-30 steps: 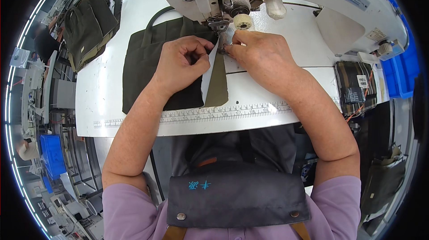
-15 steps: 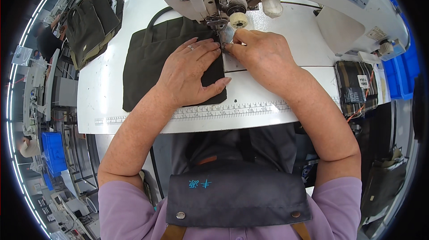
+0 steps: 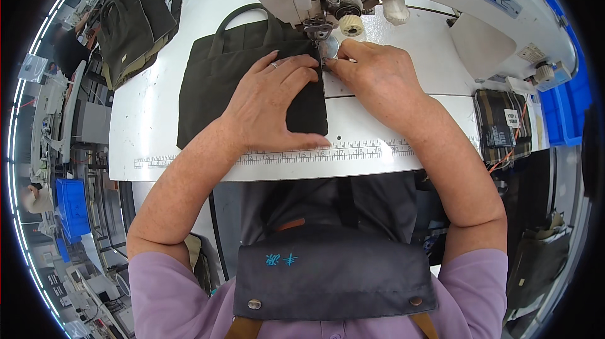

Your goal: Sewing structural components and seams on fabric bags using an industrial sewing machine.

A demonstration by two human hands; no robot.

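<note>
Dark green handled bag piece (image 3: 217,83) is lying just left of the sewing machine's needle assembly (image 3: 318,29) and on its near side, upper right corner reaching in close to it; handle (image 3: 220,36) is looping out farther left. Change: the top layer, pinched and folded back a second ago, is now lying closed over the white and olive layers. Left hand (image 3: 268,102) is resting palm-down on it, fingers splayed, gripping nothing; thumb is extending past the near edge, over the printed ruler (image 3: 277,155). By my reading, the work is now sitting as one flat stack at the needle assembly. Right hand (image 3: 378,71) is staying close on the needle assembly's right, thumb and forefinger drawn together; cannot tell whether they are pinching fabric. Edges: bag's right side is running from the needle assembly toward the wearer; near side is stopping just short of the ruler. Room: white tabletop (image 3: 148,112) is showing well left of the needle assembly, beyond the bag, and near right, between bag and right forearm. Limits: stacked dark bags (image 3: 132,30) are sitting far left of the needle assembly, plaid bundle (image 3: 491,109) far right.
</note>
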